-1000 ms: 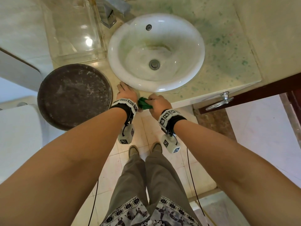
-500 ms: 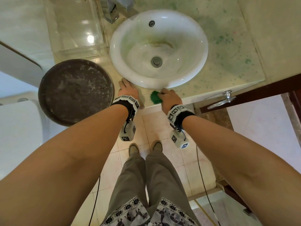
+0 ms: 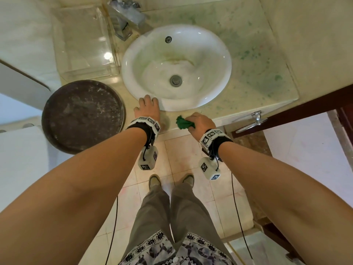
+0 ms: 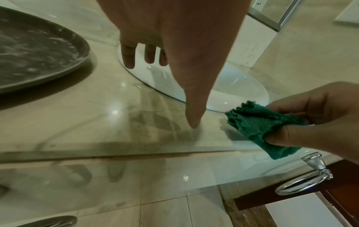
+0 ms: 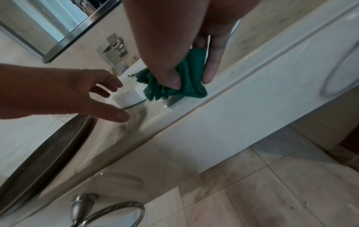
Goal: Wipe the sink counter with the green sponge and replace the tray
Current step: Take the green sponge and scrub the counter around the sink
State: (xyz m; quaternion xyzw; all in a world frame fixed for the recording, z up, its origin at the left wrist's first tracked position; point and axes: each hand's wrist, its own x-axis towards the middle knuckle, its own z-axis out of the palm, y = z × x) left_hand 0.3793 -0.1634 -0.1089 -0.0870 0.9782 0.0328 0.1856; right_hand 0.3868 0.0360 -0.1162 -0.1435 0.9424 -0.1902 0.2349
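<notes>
Bare forearms are being shown. Black wristbands (image 3: 142, 129) edged with white coded marker blocks are being worn, white marker cubes (image 3: 148, 158) dangling beneath. Olive trousers (image 3: 172, 211), a patterned shirt hem (image 3: 172, 249) and brown shoes (image 3: 154, 181) are being worn.

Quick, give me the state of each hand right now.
Left hand: open, fingers straight, resting by the sink rim on the counter, holding nothing.
Right hand: closed, gripping the green sponge at the counter's front edge.
</notes>
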